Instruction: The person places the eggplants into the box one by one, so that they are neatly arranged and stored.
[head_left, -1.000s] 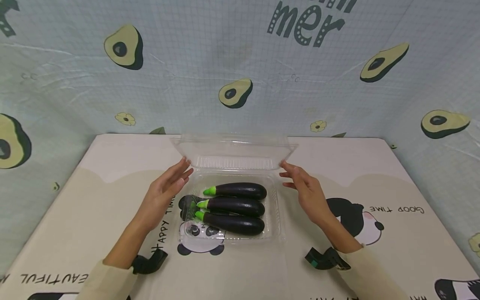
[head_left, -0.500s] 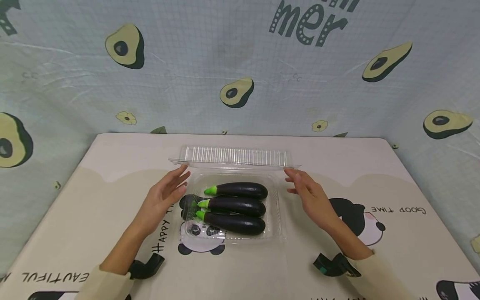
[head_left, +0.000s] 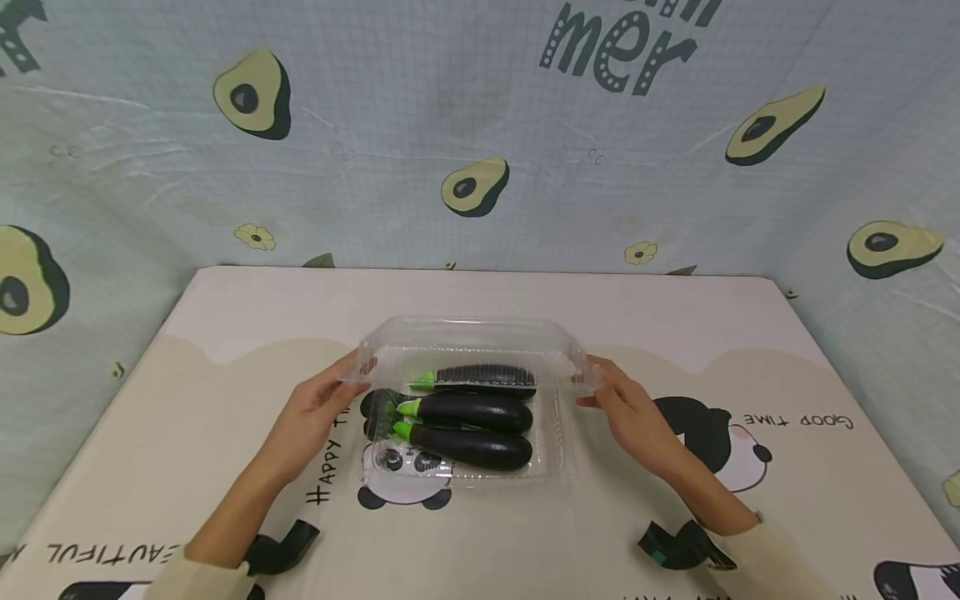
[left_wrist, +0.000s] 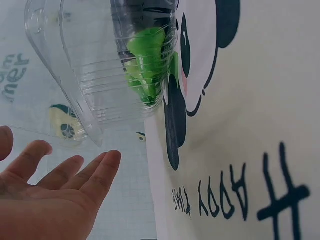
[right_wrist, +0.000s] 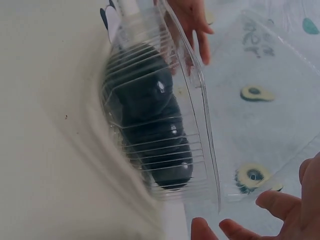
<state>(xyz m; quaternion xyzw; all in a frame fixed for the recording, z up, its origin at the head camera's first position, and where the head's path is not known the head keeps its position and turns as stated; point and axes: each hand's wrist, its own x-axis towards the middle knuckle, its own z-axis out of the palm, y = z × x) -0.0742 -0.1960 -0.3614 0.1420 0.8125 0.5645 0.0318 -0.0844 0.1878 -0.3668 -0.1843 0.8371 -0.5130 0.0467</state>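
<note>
Three dark eggplants with green stem ends lie side by side in a clear plastic clamshell box at the middle of the table. The box's hinged lid leans forward from the back, partway down, and covers the rearmost eggplant. At the lid's left end is my left hand, its fingers extended, with fingertips at the lid's edge. My right hand does likewise at the right end. In both wrist views the fingers look loosely spread; whether they press the plastic is hard to tell.
A pale printed cloth with panda drawings and lettering covers the table. Behind and at the sides hangs a light curtain with avocado prints. Black wrist mounts stick out beneath both forearms.
The lid has swung from leaning back, through upright, forward over the rear of the box. Both hands have come slightly toward the person along with it. The eggplants stay in place.
</note>
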